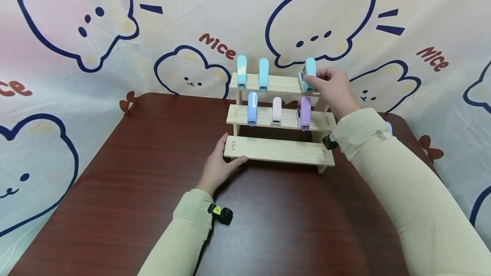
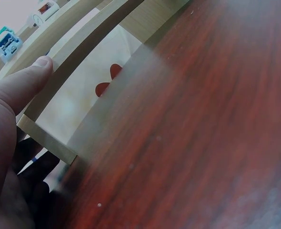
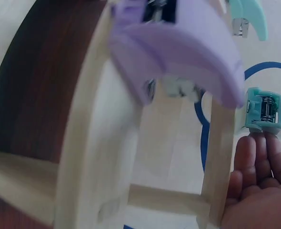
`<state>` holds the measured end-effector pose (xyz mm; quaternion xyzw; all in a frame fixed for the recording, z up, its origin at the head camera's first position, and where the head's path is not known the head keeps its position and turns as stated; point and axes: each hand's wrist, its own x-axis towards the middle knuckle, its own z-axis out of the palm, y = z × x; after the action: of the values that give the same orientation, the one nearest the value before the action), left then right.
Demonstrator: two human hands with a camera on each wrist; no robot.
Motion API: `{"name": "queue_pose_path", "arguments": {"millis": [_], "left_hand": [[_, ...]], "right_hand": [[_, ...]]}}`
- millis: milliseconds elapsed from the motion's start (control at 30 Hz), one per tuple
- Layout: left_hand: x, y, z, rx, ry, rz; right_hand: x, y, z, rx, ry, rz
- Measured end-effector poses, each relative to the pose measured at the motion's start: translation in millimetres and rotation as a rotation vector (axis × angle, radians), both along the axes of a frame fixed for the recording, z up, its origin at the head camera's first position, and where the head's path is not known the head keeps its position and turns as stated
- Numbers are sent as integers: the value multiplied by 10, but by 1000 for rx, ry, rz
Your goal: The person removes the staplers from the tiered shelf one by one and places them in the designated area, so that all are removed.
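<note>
My right hand (image 1: 336, 89) pinches a mint stapler (image 1: 310, 68) at the right end of the top board of a three-tier wooden rack (image 1: 279, 149). In the right wrist view, that stapler (image 3: 266, 112) has its spring end showing above my fingertips. My left hand (image 1: 218, 166) grips the left end of the lowest board, with the thumb (image 2: 28, 81) along its front edge and fingers behind the support. Two more mint staplers, one on the far left (image 1: 241, 71) and another beside it (image 1: 263, 75), stand on the top board.
On the middle board stand a blue stapler (image 1: 252, 108), a pale stapler (image 1: 276, 110) and a purple stapler (image 1: 304, 113). A small blue thing (image 1: 389, 127) peeks out behind my right sleeve. A patterned cloth (image 1: 184, 24) hangs behind the brown table (image 1: 153, 156).
</note>
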<state>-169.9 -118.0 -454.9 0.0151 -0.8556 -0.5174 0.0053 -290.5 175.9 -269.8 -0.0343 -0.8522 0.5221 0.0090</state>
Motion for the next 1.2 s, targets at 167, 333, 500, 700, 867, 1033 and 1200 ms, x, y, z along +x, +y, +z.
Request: {"name": "queue_pose_path", "arguments": {"millis": [167, 333, 500, 700, 867, 1033, 1200], "left_hand": [[4, 10, 3, 9, 0, -10], [11, 2, -13, 16, -1, -6], [12, -16, -25, 12, -7, -2], [18, -22, -14, 7, -20, 5], [18, -18, -7, 0, -23, 6], [10, -15, -11, -1, -19, 6], [0, -13, -10, 3, -16, -2]], "right_hand": [[27, 139, -60, 23, 45, -7], [78, 258, -69, 44, 57, -16], [95, 381, -77, 48, 59, -40], [112, 526, -126, 29, 93, -48], [160, 660, -165, -6, 102, -61], [215, 824, -220, -21, 100, -83], [268, 978, -272, -39, 60, -117]]}}
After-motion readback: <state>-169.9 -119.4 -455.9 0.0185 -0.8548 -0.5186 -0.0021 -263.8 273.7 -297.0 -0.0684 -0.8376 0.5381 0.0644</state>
